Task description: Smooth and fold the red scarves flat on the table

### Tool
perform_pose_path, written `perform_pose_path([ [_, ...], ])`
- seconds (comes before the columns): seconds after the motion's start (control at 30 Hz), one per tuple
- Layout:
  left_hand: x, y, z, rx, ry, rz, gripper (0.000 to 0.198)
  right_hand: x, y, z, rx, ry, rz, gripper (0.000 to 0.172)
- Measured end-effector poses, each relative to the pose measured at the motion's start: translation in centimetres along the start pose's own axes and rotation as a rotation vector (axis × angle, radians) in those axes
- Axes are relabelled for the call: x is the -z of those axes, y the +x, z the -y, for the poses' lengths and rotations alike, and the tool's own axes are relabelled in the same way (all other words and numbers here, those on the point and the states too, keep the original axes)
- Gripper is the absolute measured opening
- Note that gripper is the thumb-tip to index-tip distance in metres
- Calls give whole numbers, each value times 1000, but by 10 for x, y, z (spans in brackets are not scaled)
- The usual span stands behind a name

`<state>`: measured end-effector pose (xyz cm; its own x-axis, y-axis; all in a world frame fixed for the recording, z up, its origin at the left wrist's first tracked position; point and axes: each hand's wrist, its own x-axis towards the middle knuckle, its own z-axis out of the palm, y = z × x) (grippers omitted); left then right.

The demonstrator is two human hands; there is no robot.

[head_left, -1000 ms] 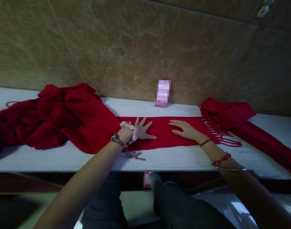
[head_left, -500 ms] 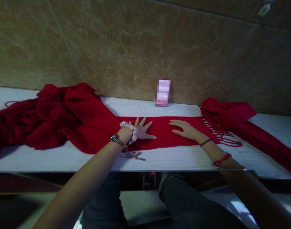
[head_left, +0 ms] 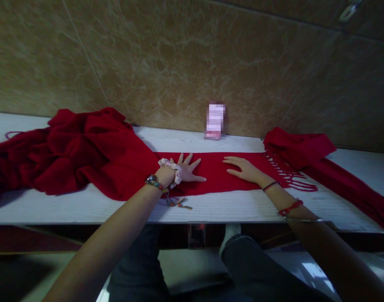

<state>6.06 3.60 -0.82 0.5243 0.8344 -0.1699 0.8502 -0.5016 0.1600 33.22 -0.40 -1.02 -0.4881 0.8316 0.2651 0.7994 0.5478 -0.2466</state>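
1. One wall (head_left: 166, 58) of brown marbled panels backs the whole scene, closing off the counter's far side.
2. One white counter (head_left: 229, 207) with a wood-like grain runs from side to side. Its near edge is straight; a strip of pale surface lies between that edge and the flat cloth, and a narrower strip lies behind it, toward the wall.
3. One red scarf (head_left: 210, 172) lies lengthwise on the counter: flat in the middle, heaped in loose folds at the left, ending at the right in a fringe (head_left: 306, 187).
4. One more stretch of red cloth (head_left: 305, 149), folded at one end, trails off to the right beside the fringe; whether it joins the scarf I cannot tell.
5. Two trousered legs (head_left: 254, 262) show below the near edge.
6. Two hands rest on the flat part, with red cloth between them. The left hand (head_left: 189, 171) has its fingers spread wide, palm down, gripping nothing; the right hand (head_left: 242, 169) lies with fingers extended and closer together, also gripping nothing.
7. Two pixelated rectangles: a bright one (head_left: 215, 121) at the wall, a dark one (head_left: 197, 235) below the near edge.
8. One scrunchie (head_left: 178, 174) circles the left wrist; one red bracelet (head_left: 291, 207) circles the right forearm.
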Motion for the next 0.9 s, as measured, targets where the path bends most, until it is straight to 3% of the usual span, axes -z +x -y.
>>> perform_pose_path([
  [0.5,-7,7,2,90,-9,24,91,-1,0,-3,10,-7,-3,41],
  [0.7,3,-1,-7,51,-58,19,96,1,0,-3,17,8,0,40],
  [0.9,2,-18,-8,99,-122,-54,87,0,0,-6,22,18,-2,40],
])
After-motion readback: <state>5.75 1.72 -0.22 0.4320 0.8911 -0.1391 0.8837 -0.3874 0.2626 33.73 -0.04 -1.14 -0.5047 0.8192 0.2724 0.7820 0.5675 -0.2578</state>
